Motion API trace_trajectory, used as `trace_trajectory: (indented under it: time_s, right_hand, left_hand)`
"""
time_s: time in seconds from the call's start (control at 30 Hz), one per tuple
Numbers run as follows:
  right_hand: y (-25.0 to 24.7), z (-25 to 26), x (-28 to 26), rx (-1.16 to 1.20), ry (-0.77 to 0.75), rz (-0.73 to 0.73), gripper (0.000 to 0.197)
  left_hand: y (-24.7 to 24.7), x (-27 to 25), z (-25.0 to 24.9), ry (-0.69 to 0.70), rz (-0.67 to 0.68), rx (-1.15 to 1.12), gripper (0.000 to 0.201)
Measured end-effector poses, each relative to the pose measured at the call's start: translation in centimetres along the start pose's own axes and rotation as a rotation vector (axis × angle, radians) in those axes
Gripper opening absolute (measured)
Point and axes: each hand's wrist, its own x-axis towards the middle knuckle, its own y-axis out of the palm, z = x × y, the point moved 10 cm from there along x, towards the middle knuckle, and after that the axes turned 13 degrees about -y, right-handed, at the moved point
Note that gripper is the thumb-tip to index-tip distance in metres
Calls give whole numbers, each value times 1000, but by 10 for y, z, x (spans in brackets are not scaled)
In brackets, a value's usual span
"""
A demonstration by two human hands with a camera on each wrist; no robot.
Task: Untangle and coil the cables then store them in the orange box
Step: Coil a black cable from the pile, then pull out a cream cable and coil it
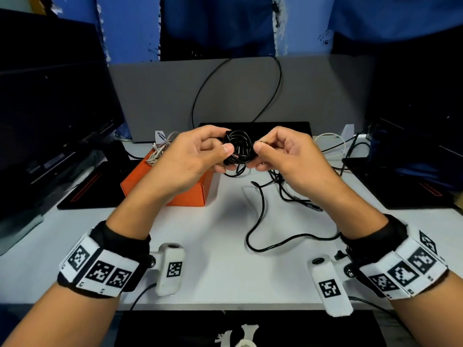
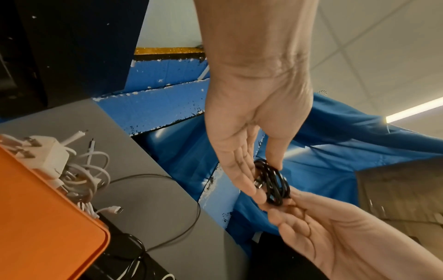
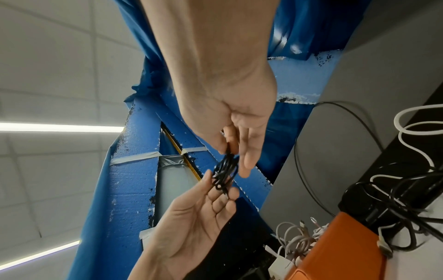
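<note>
Above the table I hold a small coil of black cable (image 1: 238, 146) between both hands. My left hand (image 1: 226, 158) pinches its left side with thumb over fingers, and my right hand (image 1: 256, 157) pinches its right edge near a connector. A loop of the same cable hangs below the coil. The left wrist view shows the coil (image 2: 273, 181) between the left hand (image 2: 242, 161) and the right hand's fingers (image 2: 294, 206). In the right wrist view the coil (image 3: 225, 170) sits between both hands. The orange box (image 1: 185, 194) lies left of the coil, partly behind my left hand, with white cables (image 1: 160, 149) in it.
Loose black cables (image 1: 260, 221) trail over the white table (image 1: 218, 259) under and right of my hands, tangled with a white cable (image 1: 333, 144). A grey panel (image 1: 160, 96) stands behind. Dark monitors flank both sides. A white charger (image 2: 48, 157) lies by the box.
</note>
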Motion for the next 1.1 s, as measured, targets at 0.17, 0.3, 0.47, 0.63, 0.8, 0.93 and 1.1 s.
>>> trace_trajectory:
  time_s: [0.17, 0.3, 0.47, 0.63, 0.8, 0.93, 1.1]
  right_hand:
    - [7, -5, -5, -100, 97, 169, 18]
    - [10, 11, -9, -160, 66, 308, 16]
    - [32, 12, -23, -273, 75, 561, 16]
    - [38, -4, -29, -370, 96, 686, 14]
    - [22, -31, -29, -576, 167, 716, 24]
    - [12, -52, -35, -675, 286, 777, 29]
    - [26, -70, -50, -624, 384, 900, 35]
  left_hand:
    - [-48, 11, 13, -65, -186, -60, 23]
    - [-107, 27, 52, -224, -426, -41, 30]
    - [-99, 56, 91, -457, -314, 163, 33]
    - [-96, 68, 113, -587, -239, 378, 30]
    - [-112, 67, 110, -524, -364, 627, 24]
    - [-108, 65, 80, -298, -437, 788, 15]
    - [-94, 67, 77, -285, -328, 941, 14]
